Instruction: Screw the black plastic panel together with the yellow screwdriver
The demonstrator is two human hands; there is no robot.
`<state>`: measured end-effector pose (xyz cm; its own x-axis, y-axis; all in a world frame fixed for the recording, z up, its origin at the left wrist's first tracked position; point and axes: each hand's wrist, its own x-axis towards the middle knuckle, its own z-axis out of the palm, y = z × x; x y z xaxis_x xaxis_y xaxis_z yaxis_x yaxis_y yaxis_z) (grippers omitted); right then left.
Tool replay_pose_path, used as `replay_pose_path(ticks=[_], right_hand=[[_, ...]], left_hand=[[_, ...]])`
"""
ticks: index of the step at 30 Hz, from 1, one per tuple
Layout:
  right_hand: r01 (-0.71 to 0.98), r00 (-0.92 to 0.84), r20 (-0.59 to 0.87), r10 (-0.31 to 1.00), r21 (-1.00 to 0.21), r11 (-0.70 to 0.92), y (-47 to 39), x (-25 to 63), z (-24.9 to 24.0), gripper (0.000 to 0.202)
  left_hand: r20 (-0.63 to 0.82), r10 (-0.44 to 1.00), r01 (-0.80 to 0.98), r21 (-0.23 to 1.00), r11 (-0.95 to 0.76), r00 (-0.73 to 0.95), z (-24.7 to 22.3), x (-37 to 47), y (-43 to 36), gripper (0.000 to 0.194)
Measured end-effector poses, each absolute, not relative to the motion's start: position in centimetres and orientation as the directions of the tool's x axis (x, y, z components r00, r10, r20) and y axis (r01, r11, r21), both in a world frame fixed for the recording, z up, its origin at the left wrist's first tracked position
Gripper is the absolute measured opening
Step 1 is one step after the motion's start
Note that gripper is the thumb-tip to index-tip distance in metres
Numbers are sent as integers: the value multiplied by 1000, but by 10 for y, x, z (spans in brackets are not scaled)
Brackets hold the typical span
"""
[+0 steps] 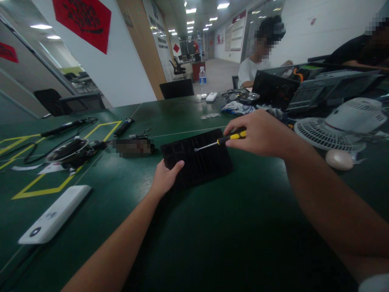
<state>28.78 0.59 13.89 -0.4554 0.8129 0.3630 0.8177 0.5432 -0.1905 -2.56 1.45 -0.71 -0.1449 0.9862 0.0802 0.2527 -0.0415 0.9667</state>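
A black, flat rectangular plastic piece with ribs and compartments (209,162) is tilted up over the green table. My left hand (167,176) grips its left edge, thumb on the face and fingers hidden behind. In my right hand (255,132) is a screwdriver with a yellow and black handle (232,138), its shaft pointing left across the black piece. At the shaft's end shows a small light spot, perhaps a screw; whether the tip touches the piece I cannot tell.
Left lie a white slab-like device (56,215), coiled black cables (71,152) and a black cylinder (124,126). To the right are a white fan (331,127) and a pale computer mouse (339,159). A water bottle (202,81) stands behind; a person (255,69) sits across the table (212,227).
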Motion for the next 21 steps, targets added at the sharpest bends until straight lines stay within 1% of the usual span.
replay_pose_path(ticks=[6,11,17,21], right_hand=[[823,-443,358,822,-201,531,6,287,139,27],[833,-448,332,830,-183,523,6,288,141,29],[840,-432,357,828,-176,513,4,286,140,28],[855,-425,331,843,-158,493,3,286,140,30]], left_hand=[[92,986,283,958,-49,-141,-9,-27,16,55],[87,986,273,961,-45,-142,-9,-27,16,57],[85,988,266,963,-48,-129,-9,-27,15,58],[95,988,277,959,-58,-124,-11,-28,17,59]])
